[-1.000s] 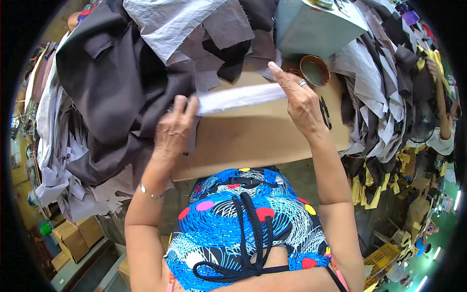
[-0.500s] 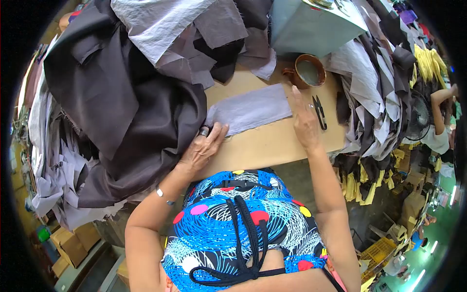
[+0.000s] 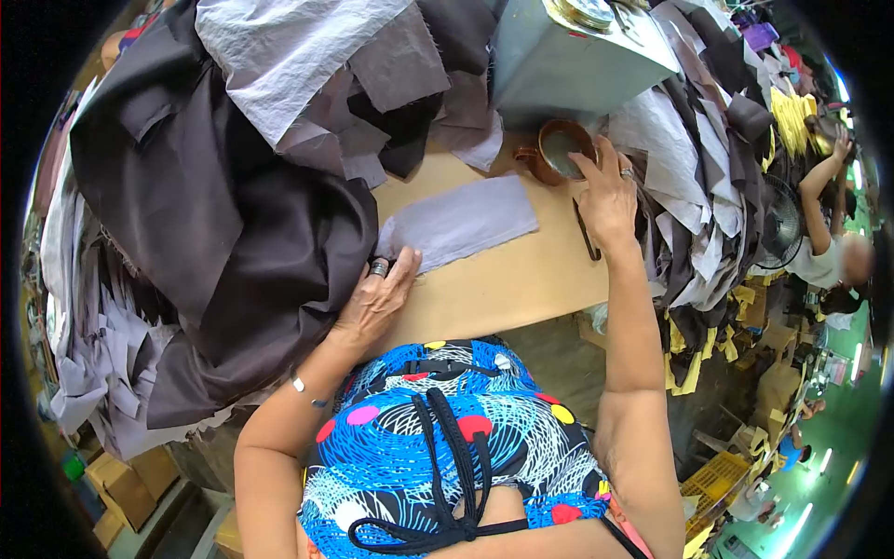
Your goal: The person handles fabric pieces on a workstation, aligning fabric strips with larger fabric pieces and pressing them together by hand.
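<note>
Where the tan board (image 3: 466, 303) lies bare around it, a lavender-grey cloth piece (image 3: 470, 222) is spread out nearly flat — a longish, roughly rectangular strip, matt, with faint creases and a frayed lower edge. It slants a little, its right end higher than its left, and its left end meets the dark brown cloth (image 3: 270, 242) heaped at nine o'clock.

Between seven and eight o'clock of the strip, the left hand (image 3: 374, 300) lies open, palm down, fingers stretched out, their tips on the strip's lower left corner. The right hand (image 3: 610, 203), near three o'clock, is part open, its fingers bent and spread at the rim of the brown cup (image 3: 526, 160); whether they touch the rim or what is inside, I cannot tell.

The cup stands between one and two o'clock of the strip, its handle to the left, with a greyish content. A pale metal can (image 3: 577, 74) rises behind it, at one o'clock. Just beside the right hand — also near three o'clock — lies a slim black tool (image 3: 587, 233), partly hidden.
</note>
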